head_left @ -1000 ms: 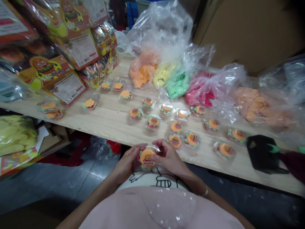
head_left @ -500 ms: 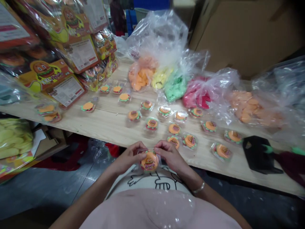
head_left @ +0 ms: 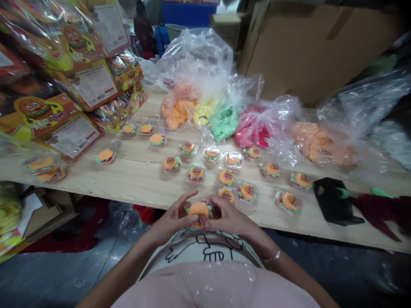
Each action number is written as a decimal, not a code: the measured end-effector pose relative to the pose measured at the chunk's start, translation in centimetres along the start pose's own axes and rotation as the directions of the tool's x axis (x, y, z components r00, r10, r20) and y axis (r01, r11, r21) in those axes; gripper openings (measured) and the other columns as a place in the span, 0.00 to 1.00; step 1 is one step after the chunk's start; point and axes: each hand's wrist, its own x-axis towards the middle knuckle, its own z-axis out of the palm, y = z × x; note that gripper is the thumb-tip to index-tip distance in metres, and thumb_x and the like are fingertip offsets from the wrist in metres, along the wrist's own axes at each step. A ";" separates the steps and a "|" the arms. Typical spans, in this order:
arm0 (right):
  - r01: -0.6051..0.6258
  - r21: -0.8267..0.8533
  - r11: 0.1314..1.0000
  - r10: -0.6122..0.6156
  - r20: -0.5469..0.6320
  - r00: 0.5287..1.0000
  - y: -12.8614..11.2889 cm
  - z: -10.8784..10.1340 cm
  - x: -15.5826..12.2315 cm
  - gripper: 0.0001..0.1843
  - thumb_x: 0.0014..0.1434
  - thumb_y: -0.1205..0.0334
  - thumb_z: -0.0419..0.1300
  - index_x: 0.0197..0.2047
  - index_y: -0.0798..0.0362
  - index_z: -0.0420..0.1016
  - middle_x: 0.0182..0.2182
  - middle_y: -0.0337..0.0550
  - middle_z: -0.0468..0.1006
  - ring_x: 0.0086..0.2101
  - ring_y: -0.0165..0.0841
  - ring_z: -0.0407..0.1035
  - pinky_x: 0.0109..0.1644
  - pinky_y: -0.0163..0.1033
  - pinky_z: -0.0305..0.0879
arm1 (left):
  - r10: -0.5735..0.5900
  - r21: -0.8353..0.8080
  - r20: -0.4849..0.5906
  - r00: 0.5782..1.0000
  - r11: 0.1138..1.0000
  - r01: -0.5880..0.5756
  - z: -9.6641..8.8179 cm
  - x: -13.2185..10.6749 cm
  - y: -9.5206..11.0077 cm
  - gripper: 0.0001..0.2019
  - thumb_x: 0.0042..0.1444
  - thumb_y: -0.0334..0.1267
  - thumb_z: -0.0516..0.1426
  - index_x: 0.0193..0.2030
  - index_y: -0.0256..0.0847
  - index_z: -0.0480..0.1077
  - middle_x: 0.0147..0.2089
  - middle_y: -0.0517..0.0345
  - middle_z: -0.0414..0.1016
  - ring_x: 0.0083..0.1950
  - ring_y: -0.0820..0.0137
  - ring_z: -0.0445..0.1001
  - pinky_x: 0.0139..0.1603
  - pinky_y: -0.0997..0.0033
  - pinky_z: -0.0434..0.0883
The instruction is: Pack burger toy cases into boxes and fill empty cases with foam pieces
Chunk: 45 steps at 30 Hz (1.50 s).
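Between my two hands, just in front of the table's near edge, is a gummy burger in a small clear plastic pack (head_left: 198,208). My left hand (head_left: 176,216) grips its left side, with the thumb low on the front. My right hand (head_left: 227,215) holds its right side, fingers curled round the edge. The burger has an orange bun top and green edges; part of a printed label shows low on it. Several like packs lie on the table just beyond my hands, the nearest a packed burger (head_left: 225,194) right of my right hand.
Clear bags of orange pieces (head_left: 178,109), green pieces (head_left: 224,122) and red pieces (head_left: 252,128) stand along the back of the wooden table (head_left: 128,179). Printed burger display boxes (head_left: 77,85) are stacked at left. A black holder (head_left: 334,201) and dark red cloth (head_left: 375,209) lie at right.
The burger pack has turned in my hands, its printed label now lower and partly covered by my thumbs. My fingers have shifted round its sides. The whole view has swung slightly right.
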 end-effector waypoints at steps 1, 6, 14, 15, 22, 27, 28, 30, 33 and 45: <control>-0.008 -0.057 0.998 0.010 0.047 0.999 -0.1 -0.4 0.1 0.21 0.44 0.60 0.72 0.42 0.53 0.74 0.31 0.37 0.72 0.30 0.29 0.63 0.30 0.34 0.59 | -0.008 0.062 0.045 0.999 0.998 0.005 -0.1 0.2 0.3 0.25 0.45 0.36 0.68 0.51 0.42 0.69 0.39 0.56 0.76 0.40 0.68 0.74 0.40 0.72 0.69; -0.008 0.044 0.999 0.018 -0.217 0.976 1.2 -0.2 0.5 0.22 0.46 0.54 0.71 0.42 0.53 0.72 0.31 0.37 0.72 0.29 0.28 0.65 0.32 0.35 0.62 | 0.085 -0.005 -0.215 0.973 0.996 -0.088 0.9 1.1 -1.3 0.17 0.45 0.42 0.68 0.36 0.40 0.67 0.31 0.62 0.73 0.31 0.74 0.71 0.33 0.76 0.68; 0.030 0.141 0.990 0.009 -0.264 0.964 1.3 0.6 -0.9 0.19 0.50 0.45 0.67 0.28 0.53 0.70 0.22 0.35 0.70 0.23 0.27 0.62 0.28 0.34 0.60 | -0.109 -0.137 -0.110 0.988 0.986 0.093 1.1 0.0 -1.1 0.17 0.48 0.46 0.66 0.39 0.39 0.70 0.33 0.60 0.73 0.33 0.72 0.72 0.35 0.76 0.69; 0.037 0.139 0.990 0.002 -0.266 0.964 1.3 0.6 -1.0 0.19 0.50 0.46 0.67 0.28 0.53 0.71 0.22 0.35 0.70 0.23 0.27 0.62 0.28 0.34 0.60 | -0.123 -0.126 -0.106 0.987 0.986 0.110 1.1 0.1 -0.9 0.16 0.49 0.47 0.65 0.37 0.38 0.71 0.31 0.60 0.72 0.32 0.72 0.71 0.33 0.76 0.68; -0.006 0.195 0.981 0.047 -0.205 0.978 2.1 0.5 -2.2 0.17 0.52 0.47 0.66 0.34 0.52 0.74 0.28 0.37 0.73 0.29 0.29 0.66 0.35 0.36 0.64 | -0.127 -0.123 -0.160 0.979 0.986 0.108 1.4 0.3 -2.1 0.14 0.47 0.45 0.66 0.30 0.39 0.69 0.26 0.63 0.70 0.27 0.75 0.68 0.30 0.77 0.66; 0.095 0.043 0.995 -0.082 -0.246 0.966 1.9 0.3 -3.6 0.15 0.59 0.53 0.62 0.47 0.50 0.73 0.38 0.42 0.74 0.38 0.33 0.69 0.44 0.40 0.67 | -0.137 -0.065 -0.092 0.986 0.989 0.131 1.8 -0.5 -1.6 0.14 0.53 0.49 0.63 0.40 0.41 0.74 0.35 0.59 0.74 0.34 0.71 0.72 0.36 0.74 0.68; 0.157 -0.046 0.987 -0.163 -0.245 0.956 1.7 0.2 -3.8 0.17 0.60 0.56 0.61 0.52 0.48 0.72 0.43 0.44 0.73 0.43 0.35 0.68 0.48 0.41 0.66 | -0.134 -0.062 -0.065 0.989 0.990 0.130 1.9 -0.6 -1.4 0.15 0.53 0.49 0.62 0.42 0.42 0.74 0.38 0.57 0.75 0.36 0.69 0.73 0.38 0.73 0.69; 0.287 -0.216 0.933 -0.327 -0.179 0.928 1.3 -0.1 -3.8 0.18 0.62 0.59 0.59 0.55 0.46 0.71 0.51 0.46 0.69 0.52 0.38 0.65 0.57 0.45 0.61 | -0.115 -0.050 -0.015 0.993 0.992 0.114 1.9 -0.7 -1.1 0.15 0.54 0.48 0.62 0.45 0.43 0.74 0.43 0.56 0.75 0.41 0.67 0.73 0.42 0.72 0.69; 0.363 -0.282 0.888 -0.399 -0.083 0.913 0.7 -0.5 -3.3 0.16 0.63 0.59 0.57 0.54 0.46 0.73 0.52 0.47 0.67 0.55 0.39 0.62 0.60 0.46 0.59 | -0.093 -0.041 0.022 0.995 0.995 0.094 2.0 -0.6 -1.1 0.14 0.54 0.46 0.62 0.45 0.44 0.74 0.45 0.56 0.75 0.44 0.67 0.72 0.44 0.72 0.69; 0.128 -0.024 0.992 -0.127 -0.366 0.922 2.4 0.5 -3.4 0.17 0.58 0.55 0.62 0.48 0.52 0.69 0.36 0.41 0.72 0.35 0.31 0.68 0.41 0.37 0.66 | -0.152 -0.150 -0.187 0.970 0.981 0.125 2.0 0.2 -2.5 0.15 0.51 0.48 0.64 0.38 0.38 0.75 0.33 0.57 0.77 0.34 0.69 0.73 0.36 0.73 0.70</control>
